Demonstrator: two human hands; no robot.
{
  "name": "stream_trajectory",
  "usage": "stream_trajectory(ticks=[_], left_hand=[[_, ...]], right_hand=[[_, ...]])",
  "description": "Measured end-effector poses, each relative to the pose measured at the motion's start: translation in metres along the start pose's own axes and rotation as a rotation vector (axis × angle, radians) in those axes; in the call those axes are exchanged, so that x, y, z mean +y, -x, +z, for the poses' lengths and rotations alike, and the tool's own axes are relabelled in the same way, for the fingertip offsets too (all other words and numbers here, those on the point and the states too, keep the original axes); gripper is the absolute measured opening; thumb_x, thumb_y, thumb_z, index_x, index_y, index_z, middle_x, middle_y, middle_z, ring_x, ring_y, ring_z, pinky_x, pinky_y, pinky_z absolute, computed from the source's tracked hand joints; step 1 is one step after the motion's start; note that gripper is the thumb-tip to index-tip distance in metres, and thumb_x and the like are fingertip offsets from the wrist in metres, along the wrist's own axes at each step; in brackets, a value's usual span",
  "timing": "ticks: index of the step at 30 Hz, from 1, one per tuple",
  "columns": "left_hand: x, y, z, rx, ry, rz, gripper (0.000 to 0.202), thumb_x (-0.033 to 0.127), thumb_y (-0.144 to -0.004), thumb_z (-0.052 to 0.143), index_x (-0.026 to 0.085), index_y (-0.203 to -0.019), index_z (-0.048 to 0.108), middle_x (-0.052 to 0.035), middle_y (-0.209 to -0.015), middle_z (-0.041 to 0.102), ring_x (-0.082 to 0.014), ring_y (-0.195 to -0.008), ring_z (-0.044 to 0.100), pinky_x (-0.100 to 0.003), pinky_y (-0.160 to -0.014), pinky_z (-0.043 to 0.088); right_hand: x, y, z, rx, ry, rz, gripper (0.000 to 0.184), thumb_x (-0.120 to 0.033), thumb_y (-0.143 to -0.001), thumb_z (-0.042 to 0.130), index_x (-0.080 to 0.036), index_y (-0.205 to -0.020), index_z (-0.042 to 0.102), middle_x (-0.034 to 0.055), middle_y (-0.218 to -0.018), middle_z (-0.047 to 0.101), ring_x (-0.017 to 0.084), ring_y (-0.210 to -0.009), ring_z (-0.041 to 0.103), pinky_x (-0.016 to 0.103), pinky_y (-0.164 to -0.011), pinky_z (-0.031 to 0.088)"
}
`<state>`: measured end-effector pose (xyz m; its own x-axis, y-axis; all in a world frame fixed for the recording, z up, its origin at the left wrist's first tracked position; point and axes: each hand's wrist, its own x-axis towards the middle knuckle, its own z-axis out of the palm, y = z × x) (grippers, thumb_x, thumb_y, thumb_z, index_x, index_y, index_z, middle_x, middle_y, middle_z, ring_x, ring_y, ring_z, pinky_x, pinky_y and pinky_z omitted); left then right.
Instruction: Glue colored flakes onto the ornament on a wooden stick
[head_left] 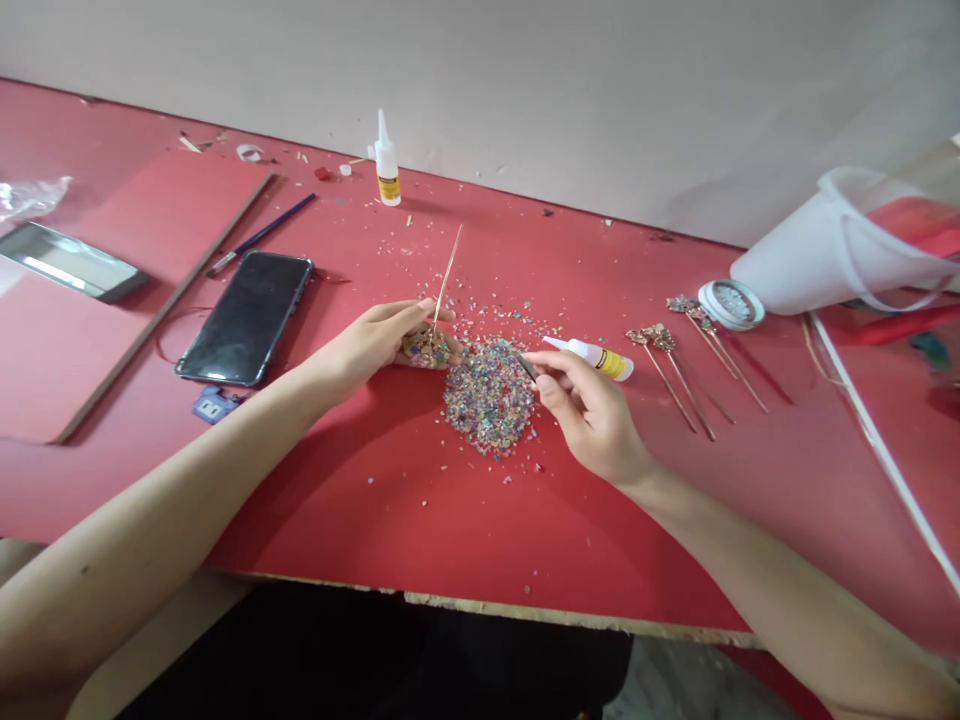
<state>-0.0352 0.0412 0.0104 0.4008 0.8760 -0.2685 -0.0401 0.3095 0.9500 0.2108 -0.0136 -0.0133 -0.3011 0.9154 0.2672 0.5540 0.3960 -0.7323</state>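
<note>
My left hand (382, 338) is closed on a gold hairpin (448, 272) whose ornament head (426, 346) rests against my fingers, its long stick pointing up and away. My right hand (581, 405) pinches dark tweezers (527, 367), their tip at the right edge of a heap of small multicoloured chips (489, 398) lying on the red table (375, 500) between both hands. A small glue bottle with a yellow label (594, 355) lies just behind my right hand.
Several finished hairpins (690, 365) lie to the right, near a round tin (731, 302) and a white plastic bag (832, 250). A phone (246, 316), a brush (259, 236) and a red board (112, 290) lie left. A second glue bottle (387, 165) stands by the wall.
</note>
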Motion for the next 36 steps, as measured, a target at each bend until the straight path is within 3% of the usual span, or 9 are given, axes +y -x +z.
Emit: stream_trajectory(ticks=[4, 7, 10, 13, 18, 23, 27, 32, 36], left_hand=[[-0.001, 0.000, -0.001, -0.002, 0.003, 0.003, 0.040, 0.036, -0.093, 0.042, 0.008, -0.117, 0.055, -0.0137, -0.097, 0.070, -0.0191, -0.086, 0.067, -0.034, -0.083, 0.052], [-0.001, -0.001, -0.001, -0.009, 0.009, 0.008, 0.039, 0.036, -0.093, 0.042, 0.009, -0.118, 0.054, -0.0130, -0.098, 0.070, -0.0188, -0.085, 0.067, -0.035, -0.083, 0.052], [-0.001, -0.001, -0.001, -0.011, 0.001, 0.007, 0.039, 0.036, -0.093, 0.041, 0.010, -0.117, 0.055, -0.0129, -0.099, 0.070, -0.0187, -0.086, 0.067, -0.034, -0.082, 0.053], [0.000, -0.001, -0.001, -0.004, 0.010, 0.003, 0.038, 0.036, -0.092, 0.043, 0.011, -0.116, 0.056, -0.0125, -0.098, 0.070, -0.0191, -0.086, 0.067, -0.034, -0.081, 0.053], [-0.001, 0.000, 0.000, -0.005, 0.016, -0.008, 0.038, 0.038, -0.091, 0.043, 0.013, -0.116, 0.056, -0.0114, -0.097, 0.070, -0.0192, -0.087, 0.067, -0.033, -0.082, 0.052], [-0.002, -0.001, -0.002, -0.018, 0.007, 0.006, 0.040, 0.038, -0.092, 0.043, 0.011, -0.119, 0.054, -0.0130, -0.099, 0.070, -0.0191, -0.087, 0.067, -0.033, -0.082, 0.051], [-0.003, -0.001, -0.002, -0.010, -0.009, 0.019, 0.041, 0.040, -0.091, 0.043, 0.011, -0.118, 0.055, -0.0125, -0.099, 0.070, -0.0189, -0.087, 0.067, -0.031, -0.081, 0.051], [-0.003, 0.000, -0.002, 0.008, -0.052, 0.021, 0.040, 0.041, -0.092, 0.043, 0.013, -0.116, 0.058, -0.0105, -0.096, 0.070, -0.0173, -0.083, 0.066, -0.028, -0.076, 0.052], [-0.003, 0.001, -0.002, 0.024, -0.067, 0.038, 0.041, 0.043, -0.091, 0.044, 0.013, -0.113, 0.059, -0.0099, -0.095, 0.071, -0.0164, -0.083, 0.065, -0.024, -0.071, 0.050]], right_hand=[[0.001, -0.002, -0.002, 0.008, -0.114, 0.112, 0.021, -0.031, -0.093, 0.044, -0.025, -0.107, 0.059, 0.0022, -0.095, 0.063, 0.012, -0.084, 0.062, 0.025, -0.073, 0.051], [0.003, -0.003, -0.005, 0.043, -0.190, 0.189, 0.024, -0.035, -0.095, 0.039, -0.026, -0.108, 0.058, 0.0002, -0.082, 0.058, 0.010, -0.075, 0.059, 0.024, -0.068, 0.050], [0.007, -0.004, -0.006, 0.039, -0.204, 0.185, 0.026, -0.036, -0.091, 0.048, -0.025, -0.115, 0.051, -0.0003, -0.081, 0.055, 0.010, -0.074, 0.057, 0.023, -0.065, 0.049], [0.010, -0.005, -0.004, 0.070, -0.171, 0.110, 0.030, -0.031, -0.084, 0.060, -0.022, -0.111, 0.049, 0.0020, -0.089, 0.059, 0.013, -0.081, 0.061, 0.025, -0.069, 0.052], [0.012, -0.004, -0.003, 0.058, -0.066, -0.036, 0.016, -0.023, -0.088, 0.054, -0.019, -0.104, 0.055, 0.0028, -0.087, 0.067, 0.013, -0.081, 0.067, 0.027, -0.074, 0.056], [0.008, -0.006, -0.005, 0.038, 0.064, -0.168, 0.023, -0.019, -0.086, 0.057, -0.021, -0.109, 0.059, 0.0041, -0.101, 0.068, 0.015, -0.092, 0.066, 0.032, -0.083, 0.055], [-0.001, -0.009, -0.004, -0.050, 0.088, -0.313, 0.020, -0.014, -0.085, 0.057, -0.022, -0.102, 0.063, 0.0027, -0.098, 0.068, 0.016, -0.097, 0.061, 0.035, -0.090, 0.051], [-0.010, -0.004, 0.002, -0.095, 0.128, -0.397, 0.014, -0.017, -0.082, 0.062, -0.021, -0.096, 0.065, 0.0034, -0.087, 0.062, 0.016, -0.088, 0.055, 0.035, -0.080, 0.049], [-0.011, 0.000, 0.010, -0.204, 0.146, -0.431, 0.014, -0.020, -0.084, 0.060, -0.021, -0.097, 0.065, 0.0033, -0.084, 0.061, 0.016, -0.084, 0.051, 0.035, -0.078, 0.047]])
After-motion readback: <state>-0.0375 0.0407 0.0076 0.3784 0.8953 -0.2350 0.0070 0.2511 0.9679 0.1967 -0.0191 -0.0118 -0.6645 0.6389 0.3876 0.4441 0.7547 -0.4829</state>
